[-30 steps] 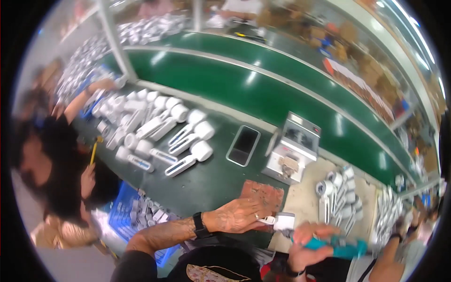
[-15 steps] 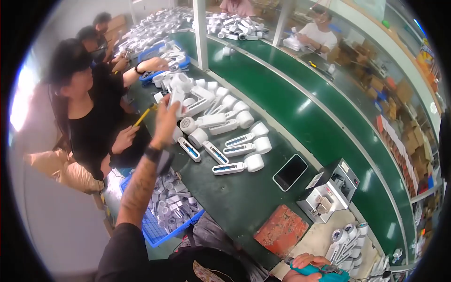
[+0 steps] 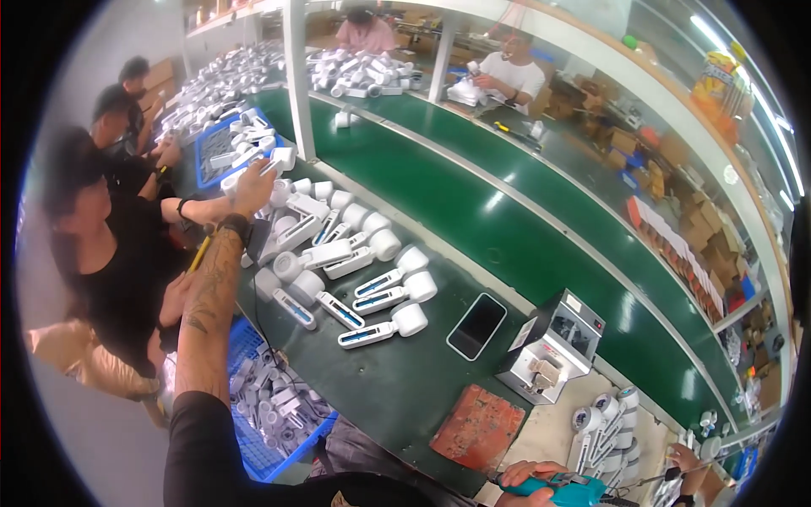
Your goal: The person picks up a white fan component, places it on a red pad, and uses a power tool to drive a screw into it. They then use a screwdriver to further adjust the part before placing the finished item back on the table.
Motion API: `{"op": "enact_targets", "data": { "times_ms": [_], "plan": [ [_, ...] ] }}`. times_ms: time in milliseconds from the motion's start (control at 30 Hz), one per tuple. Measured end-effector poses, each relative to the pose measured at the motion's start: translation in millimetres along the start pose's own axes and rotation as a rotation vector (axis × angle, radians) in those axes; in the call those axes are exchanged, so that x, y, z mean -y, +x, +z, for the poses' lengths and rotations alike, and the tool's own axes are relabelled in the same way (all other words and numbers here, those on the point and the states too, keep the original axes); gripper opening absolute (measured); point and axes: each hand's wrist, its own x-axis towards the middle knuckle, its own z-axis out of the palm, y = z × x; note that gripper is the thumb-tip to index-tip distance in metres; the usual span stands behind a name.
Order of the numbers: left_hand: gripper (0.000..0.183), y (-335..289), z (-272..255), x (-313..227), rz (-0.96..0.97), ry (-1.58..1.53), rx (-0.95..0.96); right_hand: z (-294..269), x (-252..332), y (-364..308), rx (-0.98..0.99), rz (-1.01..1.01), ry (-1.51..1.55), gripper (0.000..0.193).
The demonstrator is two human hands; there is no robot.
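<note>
My left hand (image 3: 253, 188) is stretched far across the bench, its fingers closed on a white handheld device with a round head (image 3: 281, 159). Beside it lie several white devices (image 3: 329, 252) with round heads, some with open handles showing blue strips inside (image 3: 367, 335). At the bottom edge my right hand (image 3: 534, 483) is wrapped around a teal electric screwdriver (image 3: 562, 490), partly cut off by the frame. A small metal screw feeder (image 3: 553, 351) and a worn red plate (image 3: 478, 427) stand near it.
A phone (image 3: 476, 326) lies on the bench beside a green conveyor (image 3: 507, 237). More devices (image 3: 604, 431) stand at lower right, near another person's hand (image 3: 688, 469). A blue crate (image 3: 283, 465) of grey parts is below. A co-worker's forearm (image 3: 198, 209) reaches close to my left wrist.
My left hand has moved farther out along the bench. The co-worker's arm has come down beside my wrist. The whole view has shifted; my right hand keeps the screwdriver.
</note>
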Motion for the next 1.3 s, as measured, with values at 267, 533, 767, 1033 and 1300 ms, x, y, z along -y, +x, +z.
{"op": "enact_targets", "data": {
  "times_ms": [267,533,767,1033,1300],
  "plan": [
    [0.054,-23.1,19.9,-74.6,0.248,0.205,-0.176,7.7,9.6,3.7,-0.046,-0.014,-0.013,0.059],
    [0.032,-172.2,11.9,-223.7,0.496,-0.491,0.192,7.6,19.1,10.7,0.003,0.117,-0.098,0.064],
    [0.018,-234.2,27.1,-278.4,0.274,-0.955,0.345,7.6,18.1,9.8,0.028,0.211,-0.107,0.066],
    [0.028,-302.2,70.1,-361.4,0.349,-1.038,0.619,7.2,39.8,11.2,-0.057,0.053,0.059,0.061],
    [0.016,-474.4,118.1,-460.3,0.857,-0.818,1.123,-16.7,65.2,7.5,-0.049,0.1,0.025,0.072]
  ]
}}
